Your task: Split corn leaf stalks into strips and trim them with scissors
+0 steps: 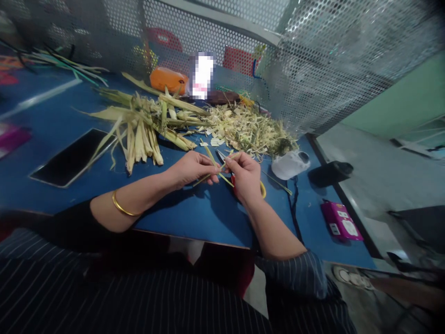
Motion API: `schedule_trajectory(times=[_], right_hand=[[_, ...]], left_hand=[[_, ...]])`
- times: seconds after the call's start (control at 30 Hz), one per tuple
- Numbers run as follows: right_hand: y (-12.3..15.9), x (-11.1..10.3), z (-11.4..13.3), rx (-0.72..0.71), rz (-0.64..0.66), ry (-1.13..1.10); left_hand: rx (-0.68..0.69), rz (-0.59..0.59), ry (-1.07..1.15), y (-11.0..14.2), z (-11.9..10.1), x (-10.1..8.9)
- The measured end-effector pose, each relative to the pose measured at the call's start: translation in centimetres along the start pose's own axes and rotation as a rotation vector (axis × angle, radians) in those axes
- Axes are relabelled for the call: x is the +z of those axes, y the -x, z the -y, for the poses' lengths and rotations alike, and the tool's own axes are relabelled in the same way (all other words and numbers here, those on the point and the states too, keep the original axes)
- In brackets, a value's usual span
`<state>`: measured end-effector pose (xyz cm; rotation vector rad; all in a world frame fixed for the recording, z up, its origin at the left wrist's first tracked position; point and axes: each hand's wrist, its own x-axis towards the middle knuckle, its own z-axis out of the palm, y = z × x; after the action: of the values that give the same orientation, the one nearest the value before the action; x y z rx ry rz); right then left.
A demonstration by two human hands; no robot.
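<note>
Thin pale-green plant strips (226, 180) cross each other between my two hands above the blue table. My left hand (195, 168) is closed in a pinch on them from the left. My right hand (245, 175) pinches the strips from the other side, fingertips close to the left ones. Under and behind the right hand lies a pair of scissors (263, 189) with red and yellow on the handles, partly hidden. A heap of shredded plant trimmings (246, 127) lies just beyond my hands. To its left is a bundle of pale leafy stalks (142, 139).
On the table's left lies a dark flat panel (73, 155). A white roll-shaped thing (290, 164), a black cylinder (330, 173) and a magenta pack (341, 221) are to the right. An orange object (169, 80) stands behind, before a perforated metal screen (222, 28).
</note>
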<state>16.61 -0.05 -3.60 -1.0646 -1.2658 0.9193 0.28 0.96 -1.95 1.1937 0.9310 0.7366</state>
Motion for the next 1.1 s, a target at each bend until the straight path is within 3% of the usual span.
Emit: schedule_trajectory(times=[0.2, 0.4, 0.53, 0.63, 0.7, 0.87, 1.03, 1.1], right_hand=[[-0.5, -0.9, 1.0, 0.003, -0.153, 0.105], [0.1, -0.9, 1.1, -0.059, 0.105, 0.473], [0.6, -0.7, 1.0, -0.176, 0.138, 0.571], [0.8, -0.6, 1.2, -0.255, 0.179, 0.532], [0.7, -0.6, 1.2, -0.22, 0.181, 0.429], [0.0, -0.7, 1.3, -0.018, -0.039, 0.125], [0.1, -0.3, 1.1, 0.02, 0.263, 0.201], [0.3, 0.0, 1.0, 0.045, 0.314, 0.158]], left_hand=[[-0.019, -0.064, 0.107, -0.1, 0.0, -0.3], [0.001, -0.132, 0.215, -0.3, -0.2, -0.7], [0.013, -0.169, 0.202, -0.3, -0.2, -0.5], [0.052, -0.231, 0.175, -0.4, -0.2, -0.5], [0.038, -0.247, 0.202, -0.5, -0.3, -0.6], [-0.081, -0.158, 0.458, -0.5, -0.8, -0.9], [-0.172, -0.064, 0.657, -0.1, -1.1, -0.8], [-0.196, 0.019, 0.685, 0.1, -1.1, -0.7]])
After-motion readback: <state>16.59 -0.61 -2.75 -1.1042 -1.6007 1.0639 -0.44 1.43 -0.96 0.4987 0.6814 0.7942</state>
